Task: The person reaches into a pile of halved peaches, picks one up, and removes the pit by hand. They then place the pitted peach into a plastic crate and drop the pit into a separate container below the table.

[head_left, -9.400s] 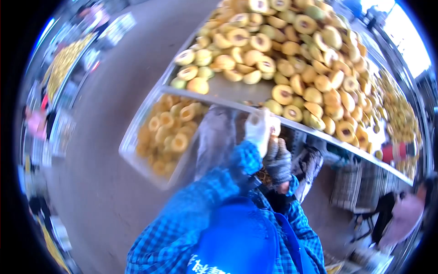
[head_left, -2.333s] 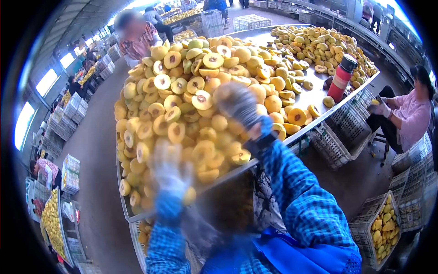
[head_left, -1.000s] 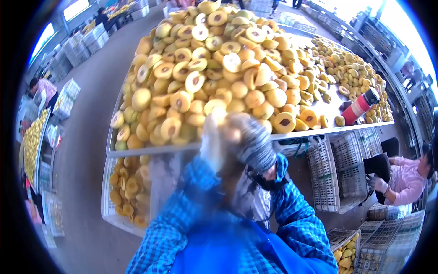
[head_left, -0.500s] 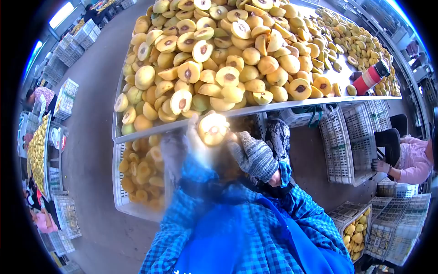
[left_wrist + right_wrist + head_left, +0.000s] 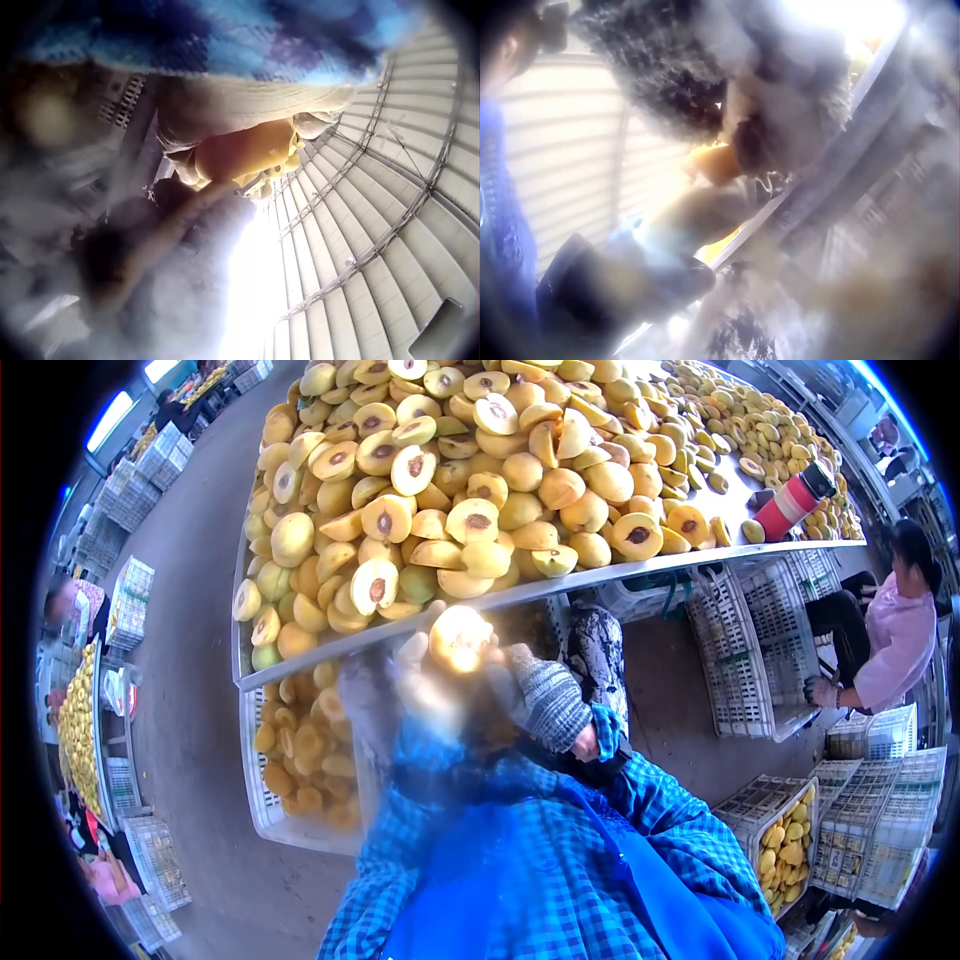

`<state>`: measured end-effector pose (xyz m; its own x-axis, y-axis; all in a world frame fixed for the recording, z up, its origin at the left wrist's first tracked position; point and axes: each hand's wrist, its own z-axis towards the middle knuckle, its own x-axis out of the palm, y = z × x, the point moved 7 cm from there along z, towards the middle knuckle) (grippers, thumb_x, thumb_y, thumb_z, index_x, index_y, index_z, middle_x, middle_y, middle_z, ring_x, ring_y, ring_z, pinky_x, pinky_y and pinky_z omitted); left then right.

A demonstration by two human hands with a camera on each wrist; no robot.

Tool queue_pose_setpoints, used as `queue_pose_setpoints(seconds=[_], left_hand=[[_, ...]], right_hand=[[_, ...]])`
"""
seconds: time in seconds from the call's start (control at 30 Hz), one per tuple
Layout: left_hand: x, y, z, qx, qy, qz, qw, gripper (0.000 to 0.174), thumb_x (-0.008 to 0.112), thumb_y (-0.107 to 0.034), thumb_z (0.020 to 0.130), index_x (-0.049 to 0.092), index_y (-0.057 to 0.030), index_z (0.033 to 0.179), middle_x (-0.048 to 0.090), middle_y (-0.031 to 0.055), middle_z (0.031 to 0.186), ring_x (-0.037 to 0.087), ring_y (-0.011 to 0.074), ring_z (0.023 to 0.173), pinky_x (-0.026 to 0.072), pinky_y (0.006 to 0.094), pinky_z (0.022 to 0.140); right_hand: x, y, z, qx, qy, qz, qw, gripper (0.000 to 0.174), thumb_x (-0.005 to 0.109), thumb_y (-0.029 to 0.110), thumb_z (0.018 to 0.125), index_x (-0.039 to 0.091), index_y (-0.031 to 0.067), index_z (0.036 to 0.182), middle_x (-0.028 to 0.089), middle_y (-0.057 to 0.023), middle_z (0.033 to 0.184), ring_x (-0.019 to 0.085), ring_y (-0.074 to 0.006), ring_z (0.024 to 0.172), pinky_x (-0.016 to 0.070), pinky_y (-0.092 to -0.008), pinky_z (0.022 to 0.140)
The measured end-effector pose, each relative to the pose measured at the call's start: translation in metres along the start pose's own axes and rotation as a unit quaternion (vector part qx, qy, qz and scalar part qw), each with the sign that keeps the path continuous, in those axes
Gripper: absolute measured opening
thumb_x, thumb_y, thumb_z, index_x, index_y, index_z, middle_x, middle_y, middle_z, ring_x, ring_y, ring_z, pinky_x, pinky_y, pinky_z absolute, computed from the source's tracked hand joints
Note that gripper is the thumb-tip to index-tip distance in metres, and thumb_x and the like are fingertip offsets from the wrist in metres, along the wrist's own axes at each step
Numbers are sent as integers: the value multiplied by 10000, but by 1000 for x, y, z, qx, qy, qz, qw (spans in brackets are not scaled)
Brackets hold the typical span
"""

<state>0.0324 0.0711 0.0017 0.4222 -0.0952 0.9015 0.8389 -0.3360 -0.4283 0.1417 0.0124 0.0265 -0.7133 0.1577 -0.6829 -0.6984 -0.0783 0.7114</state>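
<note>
My left hand (image 5: 425,670), in a white glove, holds a halved yellow peach (image 5: 461,640) just off the table's front edge. Bright light washes out the fruit in the head view; the left wrist view shows its rounded yellow side (image 5: 251,150) cupped in the glove. My right hand (image 5: 548,700), in a grey knitted glove, has its fingers curled close beside the fruit. From it a slim tan stick-like tool (image 5: 169,232) reaches to the peach, blurred in the left wrist view. Before both hands, halved peaches (image 5: 420,470) lie heaped on the metal table (image 5: 600,572).
A white crate (image 5: 262,810) of peach pieces stands under the table's left front. A red bottle (image 5: 790,505) leans at the table's right. Plastic crates (image 5: 735,660) and a seated person (image 5: 895,630) are to the right; another crate (image 5: 790,850) holds yellow fruit.
Both hands were spread over the heap, then came back together at the edge with a peach half in the left. Over the last half second they shift slightly left.
</note>
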Motion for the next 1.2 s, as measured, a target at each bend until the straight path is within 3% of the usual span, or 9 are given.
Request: queue_pose_setpoints(seconds=[0.3, 0.47, 0.57, 0.63, 0.77, 0.83, 0.93, 0.97, 1.2], left_hand=[[-1, 4, -4, -5, -19, 130, 991, 440, 391, -336, 969, 443, -22, 1272, 562, 157, 1128, 568, 246, 1009, 465, 372, 896], [12, 1, -11, 84, -14, 392, 916, 401, 320, -299, 996, 499, -5, 1202, 580, 125, 1098, 561, 193, 989, 447, 306, 885], [27, -1, -16, 146, 31, 537, 830, 396, 318, -279, 1001, 518, 12, 1179, 582, 112, 1122, 544, 160, 1023, 422, 279, 908], [15, 1, -13, 135, 33, 513, 847, 398, 321, -283, 1001, 521, 12, 1178, 582, 106, 1119, 545, 158, 1022, 420, 275, 910], [25, 2, -14, 161, 33, 521, 837, 409, 323, -292, 999, 527, 21, 1165, 595, 97, 1085, 563, 162, 979, 434, 269, 886], [9, 4, -5, 90, 11, 416, 905, 421, 322, -303, 995, 527, 27, 1159, 603, 97, 1059, 575, 167, 941, 450, 271, 855], [-3, 7, 3, 14, -48, 253, 966, 471, 346, -363, 960, 538, 40, 1112, 631, 149, 955, 609, 230, 853, 490, 316, 785], [0, 7, 3, -18, -32, 202, 979, 481, 354, -376, 951, 541, 41, 1103, 634, 165, 938, 613, 247, 843, 496, 331, 778], [-8, 16, -3, -82, -121, 143, 979, 508, 370, -406, 928, 546, 48, 1074, 637, 204, 870, 629, 301, 801, 518, 393, 766]], right_hand=[[-31, 12, 6, -12, 10, 70, 997, 335, 592, 346, 868, 568, 15, 916, 596, -219, 714, 595, -389, 675, 459, -454, 582], [-5, -15, 17, 93, 30, 209, 973, 434, 635, 422, 826, 595, -6, 887, 602, -214, 706, 582, -353, 604, 462, -417, 574], [17, -32, 16, 168, 55, 390, 904, 334, 644, 336, 839, 620, 6, 885, 589, -74, 652, 531, -164, 551, 445, -315, 523], [34, -42, 11, 231, 90, 479, 842, 234, 627, 252, 860, 627, 20, 889, 546, 22, 656, 497, -72, 579, 421, -247, 509], [25, -40, 10, 188, 28, 447, 874, 233, 624, 239, 861, 615, 12, 912, 557, 14, 663, 513, -103, 576, 430, -282, 511], [15, -35, 10, 130, 3, 466, 875, 261, 627, 262, 859, 596, 9, 919, 590, -31, 661, 557, -157, 559, 446, -323, 519], [-16, -10, 6, -40, 19, 30, 999, 336, 622, 343, 853, 564, 18, 914, 623, -160, 706, 610, -298, 603, 471, -403, 562], [-23, -5, 1, 13, 49, 30, 998, 370, 589, 403, 860, 548, 37, 897, 605, -226, 725, 602, -375, 666, 469, -466, 598], [-17, 2, -4, -4, 64, -41, 997, 354, 512, 398, 898, 553, 46, 884, 573, -186, 607, 573, -363, 548, 442, -476, 523]])
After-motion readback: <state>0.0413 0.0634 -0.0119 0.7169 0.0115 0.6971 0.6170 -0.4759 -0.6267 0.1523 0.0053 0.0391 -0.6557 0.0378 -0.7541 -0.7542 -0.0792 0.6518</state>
